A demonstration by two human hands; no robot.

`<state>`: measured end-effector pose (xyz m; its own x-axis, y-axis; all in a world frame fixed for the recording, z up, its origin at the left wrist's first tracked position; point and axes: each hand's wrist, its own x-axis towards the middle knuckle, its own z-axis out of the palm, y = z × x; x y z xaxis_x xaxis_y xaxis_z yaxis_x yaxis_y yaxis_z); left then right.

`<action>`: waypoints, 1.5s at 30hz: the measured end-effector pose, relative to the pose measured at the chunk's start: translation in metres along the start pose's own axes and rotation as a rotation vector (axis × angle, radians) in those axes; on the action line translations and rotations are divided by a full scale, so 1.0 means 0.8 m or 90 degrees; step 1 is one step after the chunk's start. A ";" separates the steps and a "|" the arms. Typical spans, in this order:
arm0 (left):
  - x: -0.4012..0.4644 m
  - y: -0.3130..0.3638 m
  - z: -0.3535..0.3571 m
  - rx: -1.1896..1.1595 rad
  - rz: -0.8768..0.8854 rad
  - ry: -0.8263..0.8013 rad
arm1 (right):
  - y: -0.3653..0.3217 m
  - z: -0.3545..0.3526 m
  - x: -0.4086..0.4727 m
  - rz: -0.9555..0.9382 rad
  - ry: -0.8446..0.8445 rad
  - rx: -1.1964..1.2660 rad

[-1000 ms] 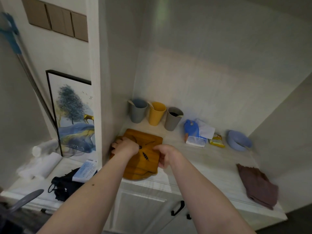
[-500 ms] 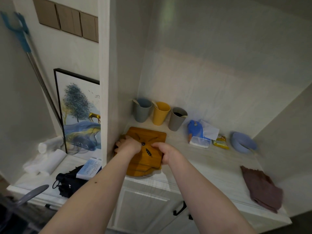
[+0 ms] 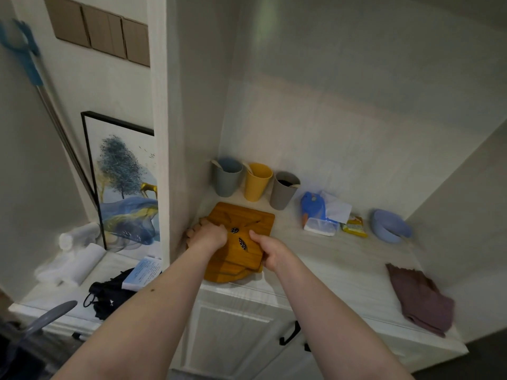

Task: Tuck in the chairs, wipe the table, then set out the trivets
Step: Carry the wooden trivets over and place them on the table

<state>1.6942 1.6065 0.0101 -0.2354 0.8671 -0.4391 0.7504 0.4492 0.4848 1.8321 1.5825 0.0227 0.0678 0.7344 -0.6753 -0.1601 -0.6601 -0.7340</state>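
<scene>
A stack of orange-brown wooden trivets (image 3: 248, 219) lies on the white cabinet counter (image 3: 343, 267), against the left wall of the niche. My left hand (image 3: 209, 236) grips the left side of the stack, fingers curled over its edge. My right hand (image 3: 270, 252) holds the right front edge of the upper trivet. The lower trivets stick out at the front, partly hidden by my hands. A folded mauve cloth (image 3: 421, 300) lies on the counter at the right.
Behind the trivets stand three cups: grey-blue (image 3: 227, 176), yellow (image 3: 257, 181), grey (image 3: 284, 190). A blue tissue pack (image 3: 315, 212), a yellow packet (image 3: 355, 227) and a blue bowl (image 3: 389, 226) sit further right. Left of the partition are a framed picture (image 3: 126, 187), paper rolls (image 3: 79, 259) and a black bag (image 3: 109, 293).
Both hands have stayed on the trivet stack, with the right hand shifting slightly along its right edge. The view has drifted a little; the stack looks unmoved.
</scene>
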 end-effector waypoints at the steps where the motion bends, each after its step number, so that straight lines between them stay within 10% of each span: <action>1: 0.003 0.001 0.003 -0.010 -0.013 0.005 | 0.000 -0.005 -0.001 -0.010 0.003 0.008; 29: -0.085 0.032 0.065 -0.295 0.023 0.141 | 0.012 -0.135 -0.042 -0.080 -0.037 0.008; 45: -0.239 -0.098 0.102 -0.363 -0.141 0.320 | 0.098 -0.106 -0.122 -0.029 -0.224 -0.182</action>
<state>1.7304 1.3880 -0.0055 -0.6955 0.6767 -0.2417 0.2533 0.5456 0.7988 1.8963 1.4457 0.0252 -0.2779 0.7403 -0.6122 0.1172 -0.6064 -0.7865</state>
